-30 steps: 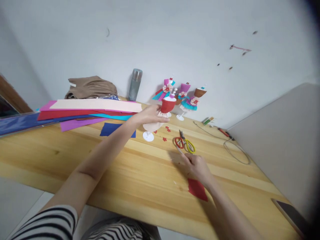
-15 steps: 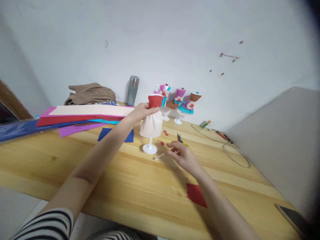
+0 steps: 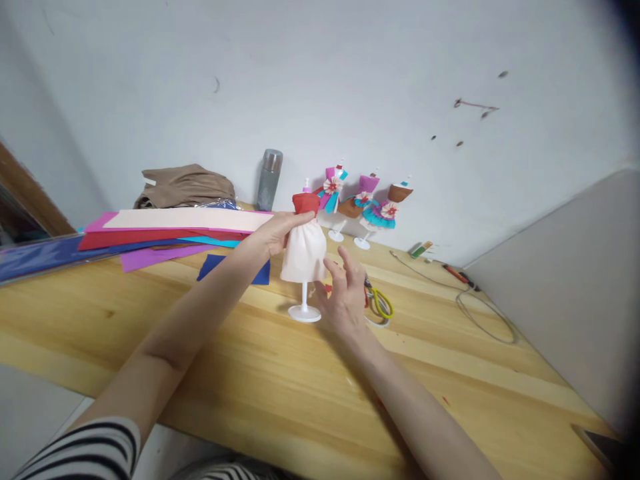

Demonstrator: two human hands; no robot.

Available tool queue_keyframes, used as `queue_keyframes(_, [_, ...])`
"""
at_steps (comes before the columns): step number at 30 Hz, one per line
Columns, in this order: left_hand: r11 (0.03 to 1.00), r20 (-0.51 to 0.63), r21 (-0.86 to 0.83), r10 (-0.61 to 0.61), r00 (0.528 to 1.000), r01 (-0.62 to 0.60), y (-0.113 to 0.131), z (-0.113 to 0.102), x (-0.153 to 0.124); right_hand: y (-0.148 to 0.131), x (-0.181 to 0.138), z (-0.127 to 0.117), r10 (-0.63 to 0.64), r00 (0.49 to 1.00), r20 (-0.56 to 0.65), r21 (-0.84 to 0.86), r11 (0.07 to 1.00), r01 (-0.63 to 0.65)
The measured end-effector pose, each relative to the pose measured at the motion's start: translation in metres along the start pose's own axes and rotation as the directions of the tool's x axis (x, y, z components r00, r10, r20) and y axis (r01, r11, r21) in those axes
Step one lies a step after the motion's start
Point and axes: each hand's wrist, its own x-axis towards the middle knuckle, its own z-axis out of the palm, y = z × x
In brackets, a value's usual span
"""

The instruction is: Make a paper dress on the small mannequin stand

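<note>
The left hand [image 3: 273,235] is closed around the mannequin [image 3: 304,250] right where the red top meets the pale skirt. I'd guess that's because the waist is the one firm bit: grabbing there keeps it upright and doesn't squash the skirt. The mannequin stands on its own white foot on the table [image 3: 200,347], roughly mid-table and a bit toward the far edge, so the grip looks more like steadying than carrying.

The right hand [image 3: 345,293] is wide open with the fingers spread and holds nothing I can see. It sits just beside the skirt hem, on the mannequin's right. I can't tell whether the fingertips actually touch the fabric.

The scissors [image 3: 381,305] lie right behind that hand and are half hidden by it, so they're the closest clutter. There's also a blue scrap [image 3: 235,268] just left of the mannequin, under the left wrist. The felt sheets [image 3: 175,227] are stacked farther left, with a brown cloth [image 3: 185,187] behind them. A flask [image 3: 269,180] and the dressed trio [image 3: 363,203] are back against the wall, well apart from the hands. A cable [image 3: 485,323] loops off to the right. Nothing really blocks either hand except those scissors.
</note>
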Motion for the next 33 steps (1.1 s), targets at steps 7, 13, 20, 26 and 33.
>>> queue_keyframes(7, [0.998,-0.007,0.053,0.041,0.999,-0.041,-0.009,0.002,0.001,0.001,-0.005,-0.006,-0.054,0.998,-0.036,0.066,0.996,0.057])
queue_keyframes(13, [0.988,0.011,0.148,0.033,0.999,-0.035,-0.015,-0.004,0.005,0.002,-0.004,-0.013,-0.067,0.994,-0.084,0.131,0.988,0.078])
queue_keyframes(20, [0.995,-0.012,0.082,0.051,0.999,-0.050,-0.013,-0.006,0.007,-0.012,-0.004,-0.015,0.498,0.864,0.069,0.542,0.709,-0.452])
queue_keyframes(26, [0.993,-0.059,0.051,0.105,0.993,-0.102,-0.004,-0.005,0.004,-0.006,0.004,-0.011,0.641,0.412,0.647,0.597,-0.090,-0.797])
queue_keyframes(33, [0.988,-0.064,0.084,0.133,0.989,-0.128,-0.004,0.005,-0.002,-0.013,0.010,-0.009,0.414,0.286,0.864,0.439,-0.344,-0.830])
